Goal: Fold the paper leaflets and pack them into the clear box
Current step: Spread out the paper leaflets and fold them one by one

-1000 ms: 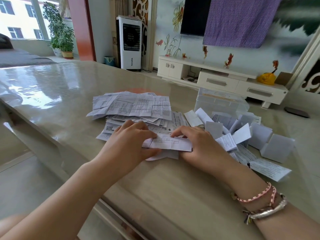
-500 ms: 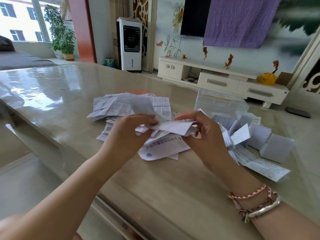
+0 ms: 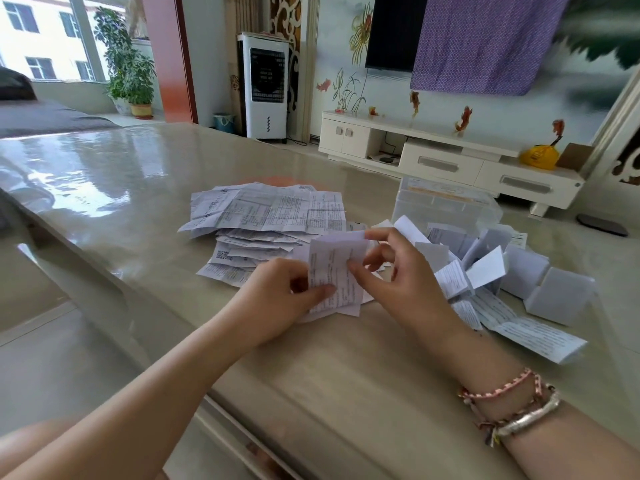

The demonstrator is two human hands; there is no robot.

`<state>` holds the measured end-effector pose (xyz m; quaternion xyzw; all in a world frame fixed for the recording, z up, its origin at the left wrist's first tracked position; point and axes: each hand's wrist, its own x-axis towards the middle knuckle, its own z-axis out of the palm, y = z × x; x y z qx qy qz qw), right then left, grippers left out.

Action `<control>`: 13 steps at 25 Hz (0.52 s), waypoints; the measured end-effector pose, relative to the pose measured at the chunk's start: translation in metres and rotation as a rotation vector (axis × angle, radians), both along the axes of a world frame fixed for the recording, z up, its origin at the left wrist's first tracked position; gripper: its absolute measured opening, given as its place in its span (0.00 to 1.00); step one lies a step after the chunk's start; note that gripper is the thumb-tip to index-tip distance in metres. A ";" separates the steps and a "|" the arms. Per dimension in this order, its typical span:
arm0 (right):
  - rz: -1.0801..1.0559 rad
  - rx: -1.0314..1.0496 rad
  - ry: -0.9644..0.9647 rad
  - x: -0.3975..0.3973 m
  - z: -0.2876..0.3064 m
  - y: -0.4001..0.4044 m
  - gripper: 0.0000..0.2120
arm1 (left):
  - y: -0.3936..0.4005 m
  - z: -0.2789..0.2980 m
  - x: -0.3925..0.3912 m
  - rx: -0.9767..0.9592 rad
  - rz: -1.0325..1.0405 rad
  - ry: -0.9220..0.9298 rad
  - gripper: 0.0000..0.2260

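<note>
Folding mid-crease | both hands, left hand (image 3: 280,292) and right hand (image 3: 401,271), pinch one leaflet (image 3: 334,271) upright above table (image 3: 346,375), judged squaring edges | clear box (image 3: 446,206) unfilled behind.

- Leaflet (image 3: 334,271) print too small to read.
- Clear box (image 3: 446,206): lower front hidden behind folded leaflets (image 3: 485,268); contents unclear.
- Left hand's fingers (image 3: 301,282) partly behind leaflet.
- Worktop (image 3: 121,188) cut off at left frame edge.

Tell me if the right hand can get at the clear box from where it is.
Probably yes: the clear box sits just beyond the right hand, only folded leaflets between, but that hand is pinching a leaflet.
</note>
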<state>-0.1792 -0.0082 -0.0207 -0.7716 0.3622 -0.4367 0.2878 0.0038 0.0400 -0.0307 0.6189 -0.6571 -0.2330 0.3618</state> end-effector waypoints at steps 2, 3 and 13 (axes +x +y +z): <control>-0.057 -0.010 0.145 0.002 -0.005 -0.002 0.22 | 0.001 0.002 -0.003 0.004 0.039 0.046 0.09; -0.084 -0.039 0.207 0.003 -0.008 -0.003 0.26 | 0.000 0.001 -0.004 0.014 0.065 0.056 0.11; -0.065 -0.341 0.550 0.004 -0.013 -0.006 0.18 | 0.008 -0.006 -0.012 -0.248 0.270 -0.411 0.29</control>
